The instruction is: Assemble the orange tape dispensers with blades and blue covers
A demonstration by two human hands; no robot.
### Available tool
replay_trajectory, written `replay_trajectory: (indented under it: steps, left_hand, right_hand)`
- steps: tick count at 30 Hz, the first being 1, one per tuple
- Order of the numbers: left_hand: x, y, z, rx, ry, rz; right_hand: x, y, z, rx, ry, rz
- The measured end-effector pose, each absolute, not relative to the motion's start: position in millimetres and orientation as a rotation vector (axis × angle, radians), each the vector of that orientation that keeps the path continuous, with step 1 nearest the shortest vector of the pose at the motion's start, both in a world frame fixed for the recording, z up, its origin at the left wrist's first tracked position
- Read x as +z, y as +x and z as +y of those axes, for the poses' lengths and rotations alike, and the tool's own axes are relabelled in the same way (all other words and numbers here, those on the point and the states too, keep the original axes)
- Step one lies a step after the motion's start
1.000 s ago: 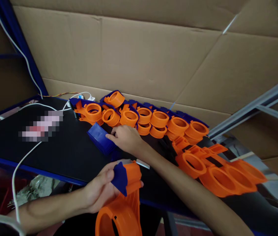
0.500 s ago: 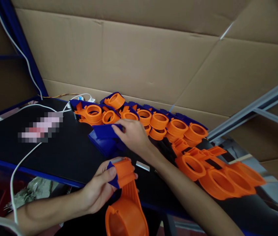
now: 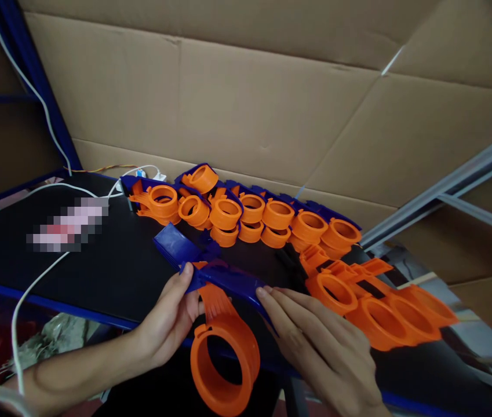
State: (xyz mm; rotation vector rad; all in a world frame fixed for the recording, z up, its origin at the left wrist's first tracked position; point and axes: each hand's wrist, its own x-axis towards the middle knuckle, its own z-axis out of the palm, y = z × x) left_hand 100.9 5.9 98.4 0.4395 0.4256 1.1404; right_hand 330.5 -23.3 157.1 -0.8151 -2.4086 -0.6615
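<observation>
My left hand (image 3: 171, 310) is closed around the head of an orange tape dispenser (image 3: 252, 359), whose round hub hangs below it. A small blue piece sits at that head under my left thumb. My right hand (image 3: 324, 341) pinches the far end of a long blue plastic plate (image 3: 232, 279), which lies across the top of the dispenser. Whether the plate is seated in the orange part I cannot tell. Just beyond my left hand is a stack of blue plates (image 3: 176, 243) on the black table.
Several orange dispensers with blue plates (image 3: 278, 214) stand in a row along the cardboard wall (image 3: 246, 110). To the right lie several orange dispenser bodies (image 3: 382, 321) beside black parts (image 3: 291, 260). White cables (image 3: 32, 289) run across the left of the table (image 3: 110, 278).
My right hand has taken a blue plate from the stack and brought it down to the orange dispenser. The dispenser has turned in my left hand, its hub now showing its open ring.
</observation>
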Motion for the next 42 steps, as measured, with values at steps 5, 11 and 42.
replay_trajectory:
  steps: [5,11,42]
  left_hand:
    - [93.9,100.4,6.5,1.158,0.461,0.468]
    - [94.2,99.8,8.0,1.198,0.48,0.508]
    - [90.2,95.8,-6.7,1.42,0.878,0.644]
  right_hand:
    - [142.8,338.0,-23.1,-0.695,-0.766,-2.403]
    - [131.2,339.7,-27.0,-0.643,-0.855,-2.3]
    - [103.1,344.0,-27.1,-0.491,-0.85,-2.234]
